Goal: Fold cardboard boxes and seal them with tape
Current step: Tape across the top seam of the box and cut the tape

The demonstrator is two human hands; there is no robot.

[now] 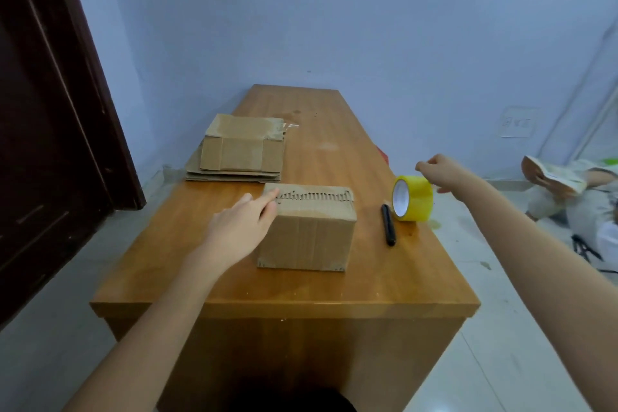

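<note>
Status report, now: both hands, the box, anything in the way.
Left hand flat against the folded box, steadying it. Right hand above the yellow tape roll, fingers pinched; what they hold, cannot tell. Black pen between box and roll.

One desk (301, 281). Two folded boxes: one near (311, 237), one far (242, 152) atop a stack of flat cardboard (230, 174), its sheets too close to count. One tape roll (413, 199). One black pen (388, 225). Two hands: left (239, 227), right (441, 172).
</note>
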